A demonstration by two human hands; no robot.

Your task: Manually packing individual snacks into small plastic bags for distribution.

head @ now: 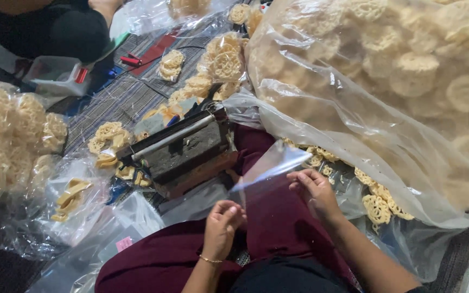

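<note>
My left hand [222, 227] and my right hand [314, 191] hold a small clear plastic bag [270, 165] between them, above my lap in dark red cloth. Each hand pinches one side of the bag's near edge, and the bag looks empty and sticks up away from me. Just beyond it stands a dark metal sealing device [183, 146] with a pale bar along its top. A huge clear sack of round lattice crackers [386, 81] fills the right side, close to my right hand.
Filled bags of crackers [6, 135] lie at the left, loose crackers [378, 206] on plastic at the right, and more small packs [215, 65] beyond the sealer. Another person in dark clothes [50, 27] sits at the top left. A striped mat covers the floor.
</note>
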